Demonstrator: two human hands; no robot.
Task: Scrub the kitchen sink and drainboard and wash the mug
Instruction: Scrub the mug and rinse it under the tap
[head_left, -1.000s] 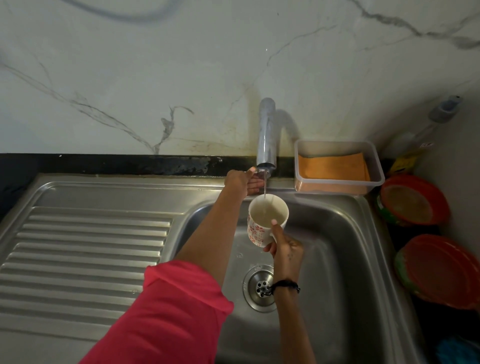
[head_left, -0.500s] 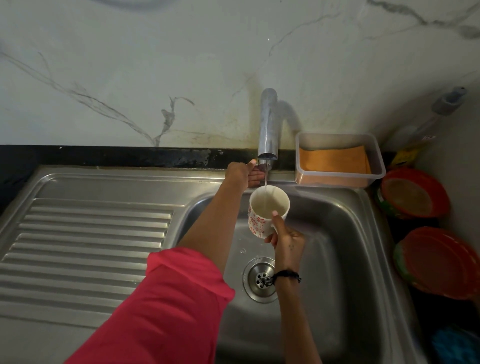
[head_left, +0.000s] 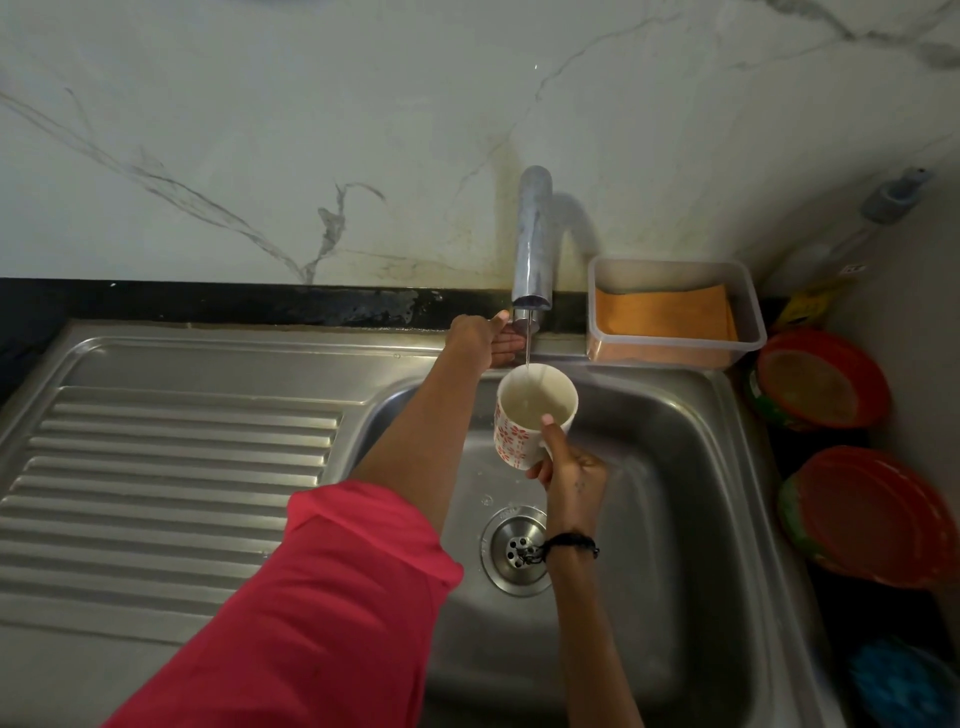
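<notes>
My right hand (head_left: 569, 467) grips a white mug with red flowers (head_left: 530, 421), thumb on its near rim, and holds it upright over the steel sink (head_left: 675, 493). A thin stream of water falls from the chrome tap (head_left: 532, 239) into the mug, which has some water in it. My left hand (head_left: 485, 340) reaches under the spout and grips the tap's knob at its base. The ribbed drainboard (head_left: 171, 467) lies to the left of the basin. The drain (head_left: 514, 551) sits below the mug.
A clear plastic box with an orange cloth (head_left: 670, 317) stands on the sink's back right edge. Two red bowls (head_left: 821, 379) (head_left: 878, 514) and a blue scrubber (head_left: 898, 686) sit on the dark counter to the right. A marble wall rises behind.
The stream from the tap has grown slightly stronger. Both hands and the mug keep their places relative to the tap; only the camera view has tilted a little.
</notes>
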